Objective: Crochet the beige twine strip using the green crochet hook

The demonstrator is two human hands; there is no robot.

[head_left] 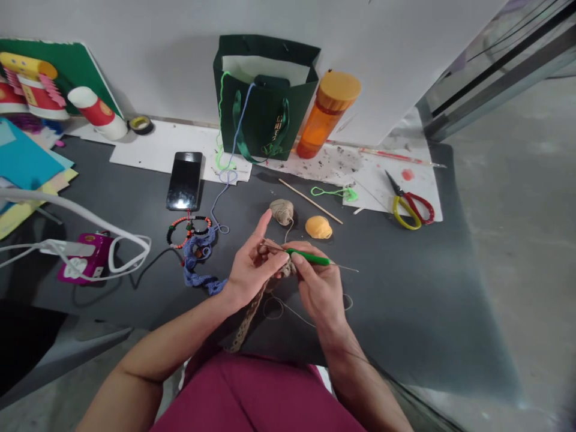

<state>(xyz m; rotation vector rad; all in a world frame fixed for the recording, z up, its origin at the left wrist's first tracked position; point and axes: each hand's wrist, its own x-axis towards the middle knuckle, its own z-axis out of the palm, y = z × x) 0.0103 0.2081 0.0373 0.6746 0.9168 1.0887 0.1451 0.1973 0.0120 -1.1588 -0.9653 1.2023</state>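
My right hand [317,282] is closed on a crochet hook [312,257] with a green grip, whose thin metal tip points left toward my other hand. Pinched in my left hand [252,267] is a beige crocheted piece [245,327]; its narrow strip hangs down toward my lap. The left index finger stretches upward, and a strand of yarn runs from it to a beige yarn ball [282,212] just beyond. Fingers hide the stitches around the hook's tip. Loose beige yarn curls on the table below my hands.
Beyond lie a yellow ball [318,227], a wooden stick [310,201] and green yarn [335,192]. Scissors [411,204] are at right. Leftward are blue crochet work [198,264], a bead bracelet [177,231], a phone [185,181] and white cables [121,225]. A dark green bag [261,114] and orange bottle [324,117] stand behind.
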